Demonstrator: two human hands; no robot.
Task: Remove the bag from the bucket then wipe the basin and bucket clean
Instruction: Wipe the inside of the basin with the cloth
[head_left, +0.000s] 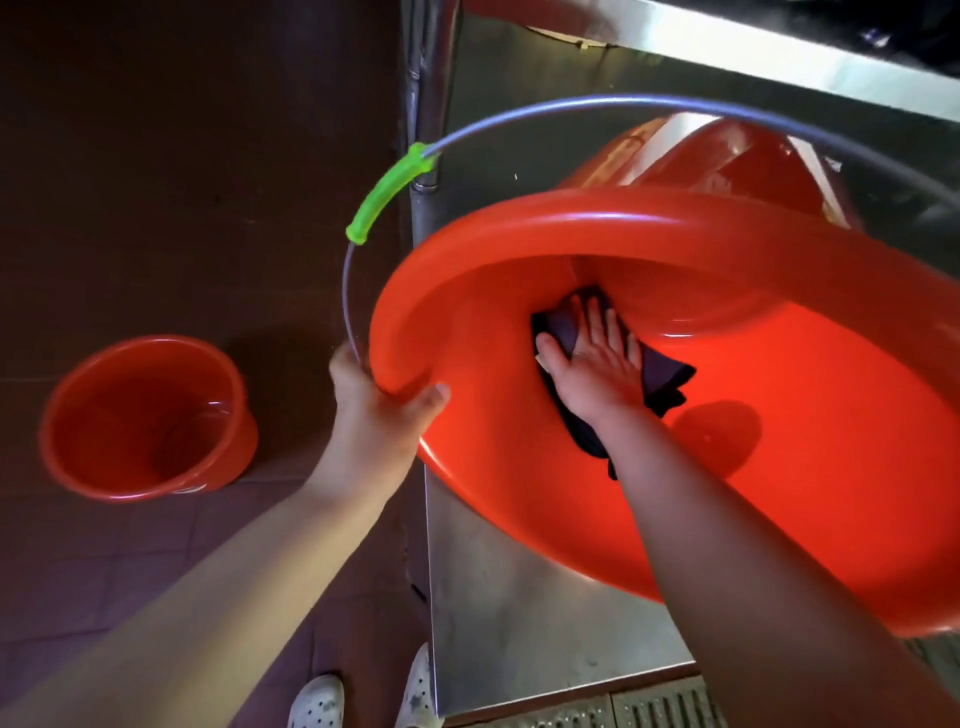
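Left hand (382, 402) grips bucket (727, 452) rim, bucket tilted on steel surface (519, 623). Right hand (597, 358) flat, fingers spread, presses cloth (665, 374) on inner wall. Basin (148, 418) on floor (156, 156), well apart left.

Glossy red plastic bucket (519, 291) gripped at its rim, dark matt cloth (665, 371) under the flat palm inside, thin metal handle (571, 106) with green plastic sleeve (387, 192) above the grip, brushed steel shelf (524, 613) below

Red bucket (519, 291) tilted; dark cloth (662, 374) inside; red basin (104, 467) on floor
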